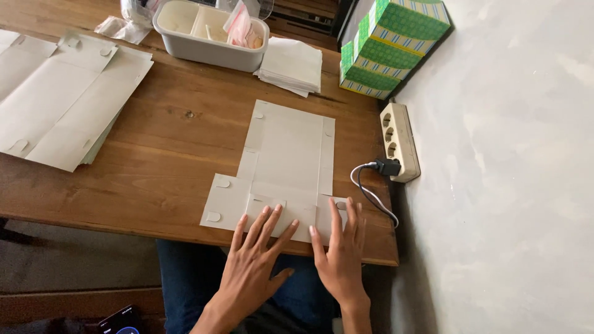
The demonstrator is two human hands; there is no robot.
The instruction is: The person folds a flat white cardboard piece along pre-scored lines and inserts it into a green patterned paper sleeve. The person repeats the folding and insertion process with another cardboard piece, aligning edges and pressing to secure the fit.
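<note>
Both hands lie flat, fingers spread, palms down on the near edge of a flat die-cut cardboard blank [288, 167]: left hand [250, 266] on the near flap, right hand [340, 256] just beside it on the blank's right corner, nothing pinched. The blank sits on the wooden table [167, 142], its near edge w/ the table's near edge, rest stretching away from the fingers. Risk, as I judge it: uneven pressure could skew the blank or crease a flap off its score line; right hand is near a cable [371, 192] running to a power strip [399, 139] and could snag it. Beyond the blank, far from both hands, a grey bin [210, 52] w/ compartments holds small packets; contents otherwise unclear. Right of it, paper squares [291, 65] and green boxes [387, 46]; far left, more flat blanks [62, 99].
</note>
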